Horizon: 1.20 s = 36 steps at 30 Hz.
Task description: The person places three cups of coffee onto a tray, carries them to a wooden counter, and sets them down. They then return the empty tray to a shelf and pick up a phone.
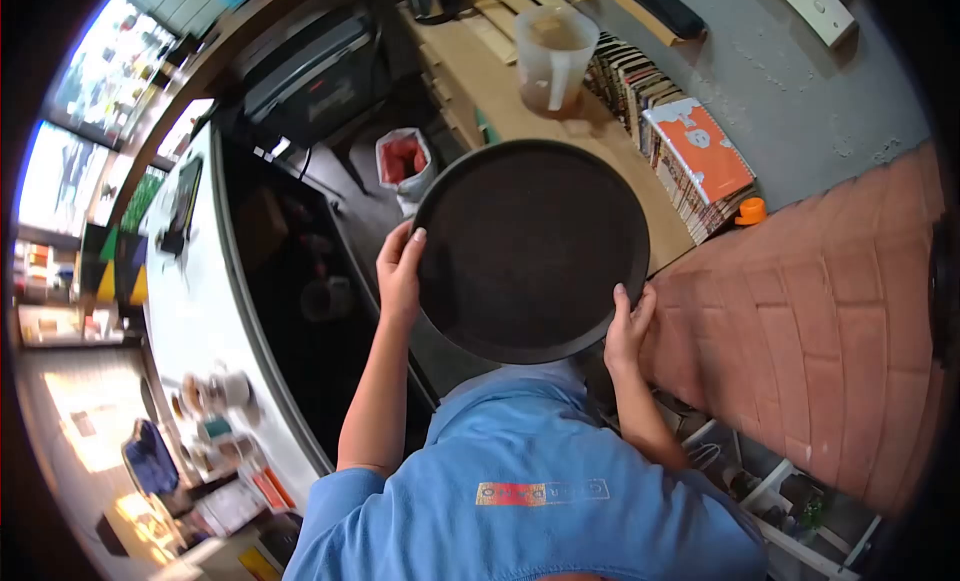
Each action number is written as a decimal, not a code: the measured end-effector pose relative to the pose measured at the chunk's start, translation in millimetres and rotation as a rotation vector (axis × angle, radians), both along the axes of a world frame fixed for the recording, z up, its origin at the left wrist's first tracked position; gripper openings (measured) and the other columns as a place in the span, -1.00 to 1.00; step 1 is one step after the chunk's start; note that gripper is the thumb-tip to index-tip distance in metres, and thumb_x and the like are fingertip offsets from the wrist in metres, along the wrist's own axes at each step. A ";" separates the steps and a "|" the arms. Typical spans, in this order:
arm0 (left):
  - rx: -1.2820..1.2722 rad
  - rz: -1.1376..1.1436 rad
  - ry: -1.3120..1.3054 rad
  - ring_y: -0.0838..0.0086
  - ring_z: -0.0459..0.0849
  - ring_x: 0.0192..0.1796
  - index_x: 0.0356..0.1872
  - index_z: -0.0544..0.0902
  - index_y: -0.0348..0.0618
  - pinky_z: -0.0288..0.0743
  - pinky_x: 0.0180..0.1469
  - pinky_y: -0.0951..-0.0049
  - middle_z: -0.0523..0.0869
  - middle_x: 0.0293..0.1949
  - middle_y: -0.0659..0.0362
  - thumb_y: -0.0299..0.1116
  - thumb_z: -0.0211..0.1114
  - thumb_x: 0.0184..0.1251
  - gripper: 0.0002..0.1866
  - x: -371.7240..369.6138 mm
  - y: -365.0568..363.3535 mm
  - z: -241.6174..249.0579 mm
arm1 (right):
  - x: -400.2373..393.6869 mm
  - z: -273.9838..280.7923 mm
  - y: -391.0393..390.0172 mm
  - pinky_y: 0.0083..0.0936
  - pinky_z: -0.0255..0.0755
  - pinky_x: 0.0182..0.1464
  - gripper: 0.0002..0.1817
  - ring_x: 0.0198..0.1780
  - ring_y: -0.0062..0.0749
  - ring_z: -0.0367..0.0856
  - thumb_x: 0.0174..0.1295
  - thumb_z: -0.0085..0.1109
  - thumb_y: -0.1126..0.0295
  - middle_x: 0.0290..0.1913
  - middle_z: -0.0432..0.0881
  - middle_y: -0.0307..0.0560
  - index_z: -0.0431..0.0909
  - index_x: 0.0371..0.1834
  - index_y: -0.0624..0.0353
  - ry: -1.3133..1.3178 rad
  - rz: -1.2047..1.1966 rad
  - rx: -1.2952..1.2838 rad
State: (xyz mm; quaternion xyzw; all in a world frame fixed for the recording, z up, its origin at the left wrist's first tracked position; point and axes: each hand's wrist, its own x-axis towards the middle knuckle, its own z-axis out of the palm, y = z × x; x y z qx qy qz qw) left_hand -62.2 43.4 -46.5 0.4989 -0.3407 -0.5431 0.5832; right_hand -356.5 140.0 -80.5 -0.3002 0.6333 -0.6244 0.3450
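A round black serving tray (530,251) is held up in front of my body, its flat inner surface bare. My left hand (402,266) grips the rim on the left side, thumb over the edge. On the lower right of the rim, my right hand (628,326) holds it the same way, thumb on top. The fingers of both hands are partly hidden behind the tray. Beyond its far edge, a translucent plastic jug (553,66) stands on the wooden counter (590,141).
A row of books (630,81), an orange notebook (700,149) and an orange cap (750,211) line the wall side. Left is a white-topped counter (195,301) with cups (215,391). A lined bin (405,166) stands on the floor. A brick wall (800,331) is close right.
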 end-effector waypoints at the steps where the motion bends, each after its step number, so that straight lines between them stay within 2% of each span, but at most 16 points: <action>1: 0.004 -0.030 -0.034 0.61 0.57 -0.08 0.07 0.55 -0.33 0.39 0.02 0.62 0.65 -0.13 0.21 -0.35 0.25 0.38 -0.67 -11.9 -19.1 -9.0 | -6.4 -10.7 -11.9 -0.39 0.20 0.26 -0.51 0.16 -0.31 0.36 0.32 0.13 0.35 0.11 0.40 0.03 0.20 0.20 0.33 -0.009 -0.034 0.011; 3: 0.033 -0.133 -0.071 0.62 0.56 -0.07 0.07 0.55 -0.34 0.39 0.02 0.62 0.65 -0.13 0.21 -0.36 0.28 0.36 -0.65 -26.0 -60.4 -42.4 | -18.4 -31.2 -23.5 -0.37 0.19 0.28 -0.42 0.20 -0.26 0.35 0.30 0.18 0.26 0.16 0.39 0.08 0.19 0.25 0.37 0.018 -0.128 0.190; 4: 0.084 -0.175 -0.068 0.62 0.56 -0.07 0.07 0.55 -0.34 0.38 0.02 0.62 0.65 -0.13 0.22 -0.35 0.28 0.35 -0.65 -35.9 -78.9 -49.4 | -24.8 -34.3 -29.3 -0.37 0.18 0.31 -0.29 0.24 -0.20 0.33 0.27 0.22 0.21 0.21 0.36 0.14 0.14 0.32 0.41 0.044 -0.112 0.245; 5: 0.130 -0.216 -0.060 0.62 0.55 -0.06 0.07 0.54 -0.35 0.38 0.02 0.62 0.65 -0.13 0.22 -0.35 0.29 0.35 -0.65 -47.8 -98.7 -56.6 | -27.3 -37.2 -35.9 -0.37 0.18 0.31 -0.29 0.24 -0.20 0.33 0.27 0.22 0.21 0.21 0.36 0.14 0.14 0.32 0.41 0.041 -0.160 0.251; 7: 0.166 -0.310 -0.086 0.57 0.56 -0.01 0.11 0.52 -0.38 0.37 0.07 0.59 0.65 -0.08 0.17 -0.32 0.29 0.35 -0.59 -66.1 -129.9 -68.1 | -26.5 -27.4 -46.1 -0.32 0.12 0.36 -0.21 0.34 -0.10 0.25 0.25 0.23 0.16 0.30 0.26 0.26 0.09 0.36 0.44 0.005 -0.212 0.348; 8: 0.199 -0.378 -0.145 0.56 0.56 -0.01 0.13 0.51 -0.37 0.38 0.07 0.58 0.64 -0.07 0.18 -0.29 0.26 0.35 -0.57 -75.5 -145.7 -74.4 | -35.4 -58.6 -42.1 -0.23 0.02 0.41 -0.12 0.42 0.02 0.11 0.21 0.26 0.09 0.36 0.15 0.35 0.05 0.39 0.47 0.142 -0.235 0.413; 9: 0.229 -0.443 -0.206 0.55 0.56 -0.01 0.15 0.51 -0.37 0.39 0.07 0.57 0.64 -0.06 0.18 -0.27 0.24 0.36 -0.55 -84.1 -159.2 -80.9 | -35.7 -55.7 -45.8 -0.16 -0.06 0.44 -0.08 0.46 0.11 0.01 0.18 0.27 0.02 0.39 0.08 0.38 0.06 0.38 0.48 0.107 -0.244 0.429; 16: 0.305 -0.730 -0.260 0.40 0.52 0.16 0.23 0.44 -0.43 0.31 0.24 0.49 0.59 0.11 0.03 -0.25 0.24 0.33 -0.45 -137.9 -221.7 -113.9 | -43.3 -72.7 -55.5 -0.12 -0.09 0.46 0.02 0.47 0.14 -0.02 0.12 0.31 -0.04 0.41 0.03 0.42 0.03 0.39 0.52 0.115 -0.351 0.552; 21: 0.276 -0.879 -0.289 0.36 0.52 0.18 0.26 0.39 -0.46 0.30 0.25 0.46 0.58 0.15 -0.02 -0.25 0.23 0.33 -0.42 -166.7 -247.5 -120.8 | -45.8 -81.9 -64.4 -0.12 -0.07 0.46 0.10 0.49 0.15 -0.03 0.07 0.34 -0.07 0.44 0.01 0.43 -0.03 0.41 0.55 0.138 -0.485 0.612; 23: 0.271 -0.918 -0.295 0.35 0.52 0.19 0.27 0.38 -0.47 0.30 0.26 0.46 0.57 0.16 -0.04 -0.25 0.23 0.33 -0.40 -174.0 -256.9 -128.8 | -45.7 -85.9 -65.7 -0.14 -0.03 0.45 0.12 0.48 0.15 0.00 0.07 0.34 -0.07 0.44 0.03 0.44 -0.07 0.43 0.55 0.143 -0.448 0.598; 27: 0.269 -0.975 -0.283 0.29 0.49 0.24 0.30 0.32 -0.50 0.27 0.30 0.43 0.53 0.19 -0.13 -0.24 0.24 0.31 -0.35 -176.2 -271.9 -142.6 | -37.0 -85.1 -76.3 -0.16 0.01 0.44 0.10 0.46 0.15 0.06 0.08 0.34 -0.07 0.42 0.07 0.44 -0.05 0.43 0.53 0.104 -0.528 0.619; 29: 0.173 -1.002 -0.418 0.34 0.48 0.25 0.29 0.33 -0.51 0.25 0.32 0.46 0.52 0.21 -0.08 -0.25 0.22 0.35 -0.38 -173.8 -270.4 -138.8 | -35.5 -105.0 -72.7 -0.16 0.03 0.43 0.06 0.45 0.13 0.09 0.09 0.33 -0.06 0.41 0.09 0.42 -0.01 0.42 0.50 0.159 -0.538 0.627; 33: 0.203 -1.146 -0.315 0.30 0.45 0.28 0.30 0.32 -0.50 0.23 0.34 0.41 0.49 0.22 -0.13 -0.18 0.27 0.33 -0.33 -158.6 -278.0 -114.1 | -26.3 -85.4 -83.9 -0.14 0.06 0.41 -0.02 0.43 0.14 0.14 0.10 0.33 -0.02 0.39 0.14 0.39 0.08 0.40 0.44 0.190 -0.618 0.608; 34: 0.179 -1.145 -0.454 0.29 0.47 0.24 0.31 0.33 -0.45 0.25 0.32 0.41 0.50 0.20 -0.15 -0.17 0.26 0.35 -0.34 -151.1 -281.1 -109.0 | -22.4 -70.8 -90.8 -0.13 0.11 0.38 -0.08 0.39 0.13 0.19 0.10 0.33 0.01 0.36 0.19 0.37 0.15 0.37 0.41 0.361 -0.620 0.670; 35: 0.097 -1.140 -0.583 0.33 0.51 0.18 0.28 0.39 -0.40 0.29 0.28 0.42 0.56 0.14 -0.09 -0.17 0.25 0.36 -0.40 -140.8 -284.2 -103.2 | -19.3 -56.3 -100.4 -0.12 0.15 0.35 -0.14 0.35 0.13 0.25 0.10 0.34 0.04 0.32 0.25 0.34 0.21 0.34 0.38 0.534 -0.616 0.724; 36: 0.087 -1.197 -0.560 0.36 0.54 0.14 0.25 0.43 -0.37 0.33 0.24 0.41 0.61 0.07 -0.05 -0.14 0.28 0.33 -0.40 -127.4 -290.6 -95.7 | -17.4 -44.0 -111.9 -0.16 0.25 0.25 -0.30 0.23 0.07 0.37 0.10 0.35 0.17 0.25 0.36 0.26 0.33 0.24 0.31 0.633 -0.621 0.607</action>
